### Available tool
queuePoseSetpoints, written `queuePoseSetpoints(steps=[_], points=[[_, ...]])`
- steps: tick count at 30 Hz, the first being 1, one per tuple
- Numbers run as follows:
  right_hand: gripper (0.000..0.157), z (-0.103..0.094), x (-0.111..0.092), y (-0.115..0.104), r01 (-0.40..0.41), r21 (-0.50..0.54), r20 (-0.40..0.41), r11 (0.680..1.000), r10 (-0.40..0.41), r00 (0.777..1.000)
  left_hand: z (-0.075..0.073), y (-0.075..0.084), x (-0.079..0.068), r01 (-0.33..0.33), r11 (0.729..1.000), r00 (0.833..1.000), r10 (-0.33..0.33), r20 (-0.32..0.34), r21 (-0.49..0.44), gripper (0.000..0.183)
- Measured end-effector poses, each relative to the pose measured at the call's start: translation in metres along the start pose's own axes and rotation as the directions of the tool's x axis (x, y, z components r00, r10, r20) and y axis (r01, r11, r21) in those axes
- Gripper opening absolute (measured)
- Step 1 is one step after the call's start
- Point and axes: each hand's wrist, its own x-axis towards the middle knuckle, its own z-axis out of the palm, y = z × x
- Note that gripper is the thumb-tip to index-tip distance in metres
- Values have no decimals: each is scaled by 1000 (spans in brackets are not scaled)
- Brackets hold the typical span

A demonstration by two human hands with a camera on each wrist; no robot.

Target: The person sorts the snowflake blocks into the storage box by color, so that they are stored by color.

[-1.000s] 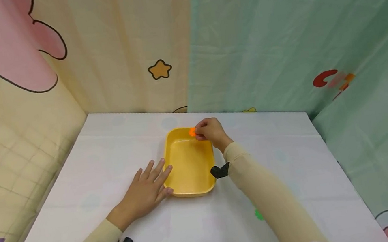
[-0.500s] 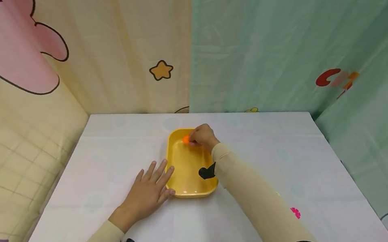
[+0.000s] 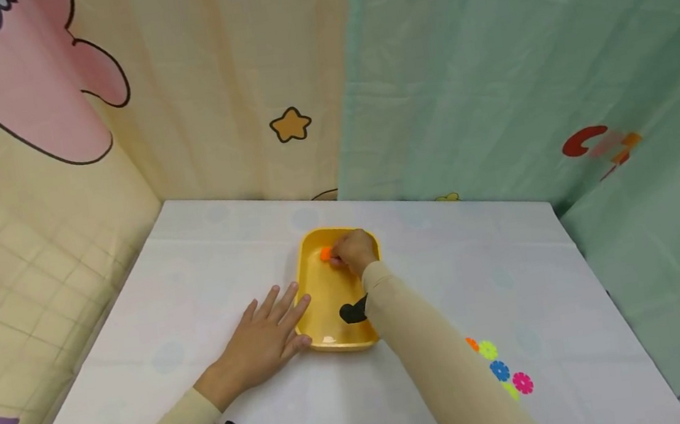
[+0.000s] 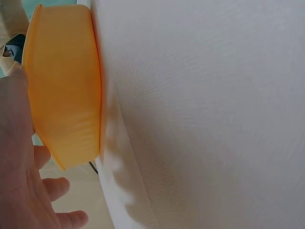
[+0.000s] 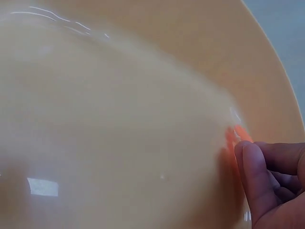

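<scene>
A yellow tray [image 3: 321, 311] with rounded corners sits on the white table. My right hand [image 3: 354, 251] pinches an orange notched plastic disc [image 3: 325, 253] inside the tray's far end. In the right wrist view, thumb and fingertips hold the disc [image 5: 244, 133] close to the tray's floor; whether it touches is hard to tell. My left hand [image 3: 260, 341] lies spread with straight fingers, its fingertips and thumb at the tray's left rim. The left wrist view shows the tray's outer wall [image 4: 66, 86] beside that hand.
Several notched discs, among them a blue disc [image 3: 499, 371] and a pink disc [image 3: 522, 383], lie on the white table [image 3: 561, 326] right of my right forearm. Printed curtains [image 3: 458, 82] stand behind the table and along its sides.
My right hand has carried the orange disc from above the tray's far rim down into the tray, leftward and nearer. More discs show beside the forearm. My left hand stays at the rim.
</scene>
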Motion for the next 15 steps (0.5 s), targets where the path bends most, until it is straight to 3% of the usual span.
queuePoseSetpoints(steps=[9, 15], points=[[9, 14, -1, 8, 23, -27, -4, 999, -23, 1000, -2, 1, -3, -7, 1000, 1000, 7, -7, -15, 74], [17, 16, -1, 8, 59, -70, -25, 996, -61, 998, -1, -1, -2, -17, 1000, 1000, 17, -14, -7, 75]])
